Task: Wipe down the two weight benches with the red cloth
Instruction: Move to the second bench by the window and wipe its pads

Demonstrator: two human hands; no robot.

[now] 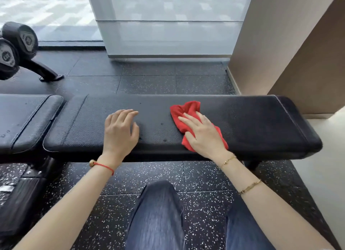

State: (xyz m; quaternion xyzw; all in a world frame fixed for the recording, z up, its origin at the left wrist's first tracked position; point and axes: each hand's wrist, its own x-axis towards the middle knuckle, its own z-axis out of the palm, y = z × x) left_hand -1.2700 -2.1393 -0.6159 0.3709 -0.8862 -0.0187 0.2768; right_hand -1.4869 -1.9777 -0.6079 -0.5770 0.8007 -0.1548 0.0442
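Right hand (202, 134) presses crumpled red cloth (184, 109) flat-fingered onto black padded weight bench (252, 122); left hand (120, 130) rests released beside it.

Blue jeans (158, 218), red string bracelet (104, 165)

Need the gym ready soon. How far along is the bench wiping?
In hand: the right hand presses the red cloth on the long bench pad; the left hand rests on it. Left: dark spots near the left hand, droplets on the other pad. Nothing clearly finished.
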